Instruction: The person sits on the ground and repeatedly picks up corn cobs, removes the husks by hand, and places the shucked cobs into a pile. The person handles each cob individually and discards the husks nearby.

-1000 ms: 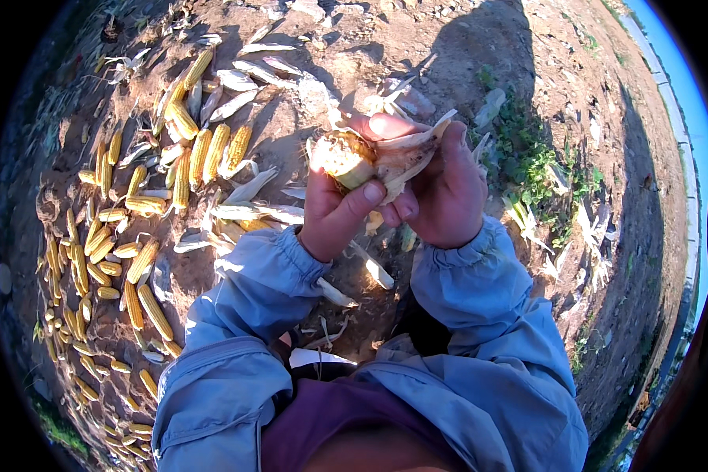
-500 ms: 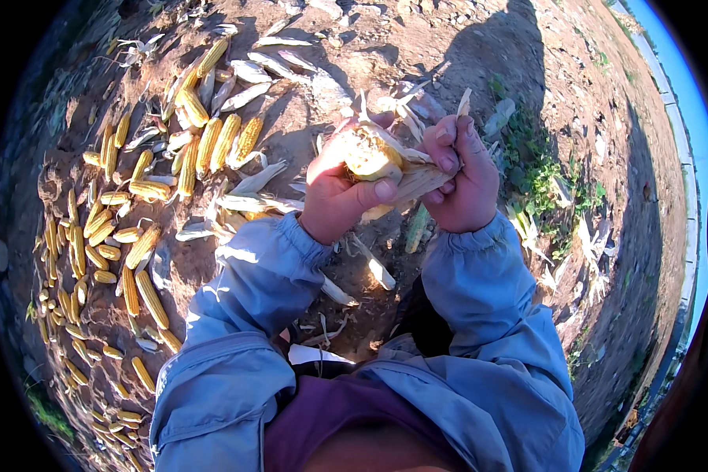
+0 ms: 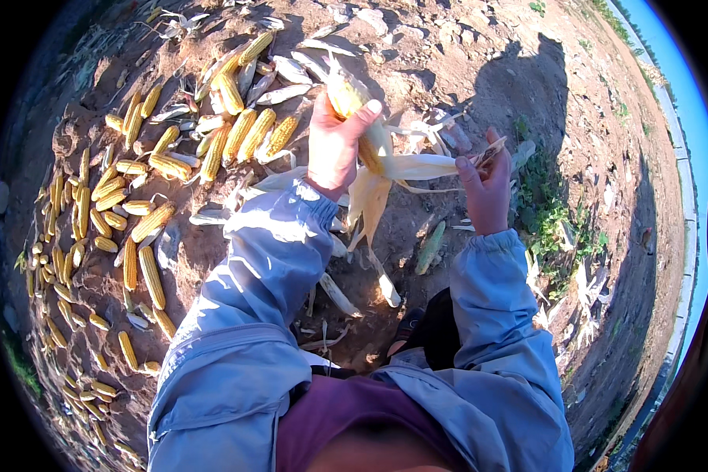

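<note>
My left hand (image 3: 334, 145) is wrapped round an ear of corn (image 3: 348, 101), tilted with its tip pointing up and away. Yellow kernels show along its left side and near the base, while pale husk still covers its right side. A strip of corn husk (image 3: 421, 166) stretches from the base of the ear to my right hand (image 3: 488, 185), which pinches its end between thumb and fingers. More peeled husk (image 3: 369, 206) hangs down below the ear.
Many husked ears of corn (image 3: 240, 134) lie on the soil to the left. Loose husks (image 3: 291, 71) are scattered beyond them. A greenish ear (image 3: 430, 248) lies below my hands, near my shoe (image 3: 407, 324). Green weeds (image 3: 558, 204) grow at right.
My hands have moved apart, the right one drawing a husk strip out to the right. The ear has swung from end-on to lengthwise, and husk now dangles from its base.
</note>
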Demonstrator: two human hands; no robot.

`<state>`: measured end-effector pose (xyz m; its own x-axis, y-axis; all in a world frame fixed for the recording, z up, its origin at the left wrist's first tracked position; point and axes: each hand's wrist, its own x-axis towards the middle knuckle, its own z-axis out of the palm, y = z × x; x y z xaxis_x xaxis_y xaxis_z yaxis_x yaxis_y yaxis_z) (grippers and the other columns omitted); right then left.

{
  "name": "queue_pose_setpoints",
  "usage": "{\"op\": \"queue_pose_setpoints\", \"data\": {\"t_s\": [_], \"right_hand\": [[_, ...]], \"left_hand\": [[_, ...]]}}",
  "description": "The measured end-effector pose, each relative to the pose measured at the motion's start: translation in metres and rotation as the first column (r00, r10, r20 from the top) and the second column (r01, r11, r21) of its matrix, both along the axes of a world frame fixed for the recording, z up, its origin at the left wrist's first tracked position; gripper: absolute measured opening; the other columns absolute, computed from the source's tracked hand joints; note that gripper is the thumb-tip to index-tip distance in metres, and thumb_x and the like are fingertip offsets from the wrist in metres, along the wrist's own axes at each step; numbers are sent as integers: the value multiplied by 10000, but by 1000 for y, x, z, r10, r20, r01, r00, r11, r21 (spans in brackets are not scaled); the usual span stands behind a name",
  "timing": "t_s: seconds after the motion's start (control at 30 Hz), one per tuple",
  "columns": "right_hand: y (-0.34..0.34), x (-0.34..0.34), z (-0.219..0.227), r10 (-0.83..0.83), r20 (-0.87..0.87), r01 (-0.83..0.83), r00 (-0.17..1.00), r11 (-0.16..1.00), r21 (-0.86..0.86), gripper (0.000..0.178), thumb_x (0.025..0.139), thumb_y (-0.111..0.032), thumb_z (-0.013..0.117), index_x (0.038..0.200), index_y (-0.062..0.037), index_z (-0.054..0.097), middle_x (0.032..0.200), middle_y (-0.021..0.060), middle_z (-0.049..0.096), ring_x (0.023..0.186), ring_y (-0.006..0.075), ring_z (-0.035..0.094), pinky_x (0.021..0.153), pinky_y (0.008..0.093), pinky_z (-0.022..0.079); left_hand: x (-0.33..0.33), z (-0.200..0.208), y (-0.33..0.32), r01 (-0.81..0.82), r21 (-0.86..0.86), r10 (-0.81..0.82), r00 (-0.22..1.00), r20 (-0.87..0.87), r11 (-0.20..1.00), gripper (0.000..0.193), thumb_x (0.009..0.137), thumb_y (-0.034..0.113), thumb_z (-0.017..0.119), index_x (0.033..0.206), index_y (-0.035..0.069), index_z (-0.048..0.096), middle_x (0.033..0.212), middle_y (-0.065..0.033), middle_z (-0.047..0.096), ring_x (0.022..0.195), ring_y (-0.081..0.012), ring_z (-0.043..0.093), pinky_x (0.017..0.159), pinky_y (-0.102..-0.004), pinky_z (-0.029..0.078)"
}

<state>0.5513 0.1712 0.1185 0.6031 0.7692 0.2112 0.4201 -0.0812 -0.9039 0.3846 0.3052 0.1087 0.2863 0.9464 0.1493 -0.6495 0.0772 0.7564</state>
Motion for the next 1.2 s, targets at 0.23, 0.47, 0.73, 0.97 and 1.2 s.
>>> {"op": "queue_pose_setpoints", "data": {"t_s": [0.23, 0.47, 0.73, 0.97, 1.2], "right_hand": [[6, -30, -14, 334, -83, -335, 939, 942, 5, 634, 721, -108, 692, 1254, 17, 371, 1260, 137, 405, 1149, 211, 428, 957, 334, 361], [-2, -17, -12, 301, -357, -324, 884, 946, -4, 367, 781, 39, 591, 1137, 56, 502, 1070, 110, 572, 976, 154, 551, 852, 263, 441], [0, -11, -16, 260, -265, -259, 929, 965, 38, 264, 794, -2, 606, 1050, 51, 573, 1064, 97, 581, 937, 137, 555, 792, 242, 461], [9, -10, -24, 269, -278, -277, 922, 961, 12, 95, 809, -16, 585, 884, 32, 552, 902, 45, 583, 809, 84, 537, 707, 215, 453], [4, 4, -4, 383, -869, -126, 313, 924, 361, 108, 838, -137, 542, 838, -43, 490, 663, -6, 477, 566, 65, 431, 546, 259, 413]], "left_hand": [[25, -11, -55, 244, 136, -137, 836, -532, 960, 479, 792, 271, 638, 1081, -15, 384, 899, -81, 519, 833, -144, 520, 713, -280, 449], [44, -28, -66, 270, -6, -261, 924, -280, 963, 388, 873, 262, 503, 1070, -40, 358, 880, -108, 473, 796, -135, 471, 697, -292, 423], [50, -29, -67, 194, -54, -202, 939, -279, 979, 443, 826, 170, 577, 1115, -28, 305, 928, -106, 473, 837, -128, 502, 717, -268, 449], [44, -38, -56, 326, -191, -351, 930, -112, 926, 336, 830, 76, 565, 1106, 31, 379, 997, -51, 506, 898, -120, 530, 772, -255, 466], [32, -52, -1, 307, -399, -154, 915, 373, 864, 219, 856, 177, 541, 1023, 51, 476, 897, -67, 565, 784, -186, 567, 684, -325, 476]]}}
